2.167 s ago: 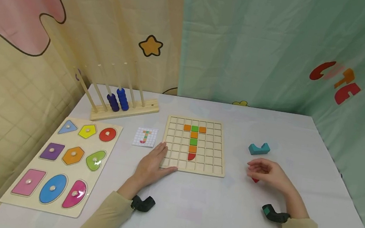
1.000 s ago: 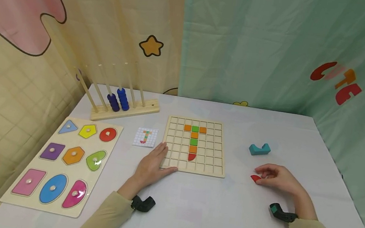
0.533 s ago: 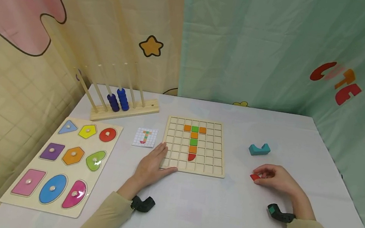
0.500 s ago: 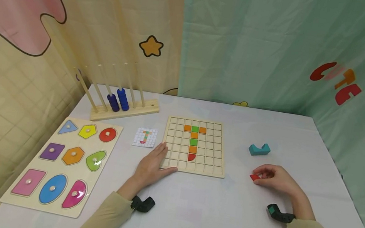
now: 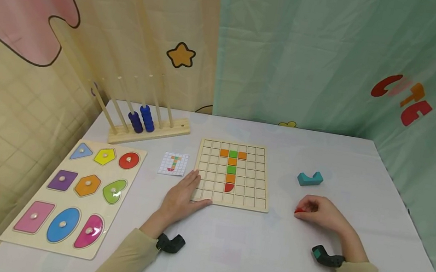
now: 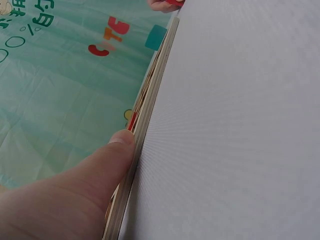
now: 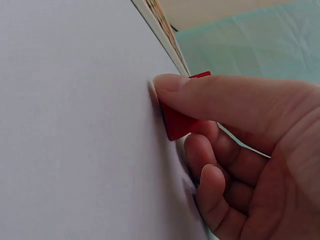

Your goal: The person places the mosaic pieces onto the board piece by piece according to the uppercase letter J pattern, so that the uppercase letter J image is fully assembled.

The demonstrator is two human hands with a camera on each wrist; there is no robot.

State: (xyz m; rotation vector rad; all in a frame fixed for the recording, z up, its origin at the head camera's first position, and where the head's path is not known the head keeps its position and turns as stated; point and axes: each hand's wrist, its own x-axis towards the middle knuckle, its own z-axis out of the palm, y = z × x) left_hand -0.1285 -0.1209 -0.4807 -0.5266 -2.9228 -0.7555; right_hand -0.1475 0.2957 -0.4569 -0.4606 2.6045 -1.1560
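Note:
My right hand (image 5: 321, 213) pinches a small red quarter-circle tile (image 7: 179, 121) between thumb and fingers, just over the table to the right of the grid board. Fingers cover most of the tile in the head view. My left hand (image 5: 179, 199) rests with straight fingers on the left edge and front left corner of the wooden grid board (image 5: 248, 200). Orange and green square tiles form a T on the board, with a red quarter-circle tile (image 5: 229, 188) at the stem's foot. Left of the board lies a pattern card (image 5: 173, 163) printed with a J-like figure.
A teal notched block (image 5: 310, 178) sits beyond my right hand. At the left lies a knobbed shape puzzle (image 5: 104, 213). Behind it stands a wooden peg rack (image 5: 173, 126) with blue beads on two rods. Curtains border the table's back and sides.
The red tile came out from under my right hand and is now pinched in its fingers. That hand drew right, then shifted slightly left toward the board. My left hand stayed put.

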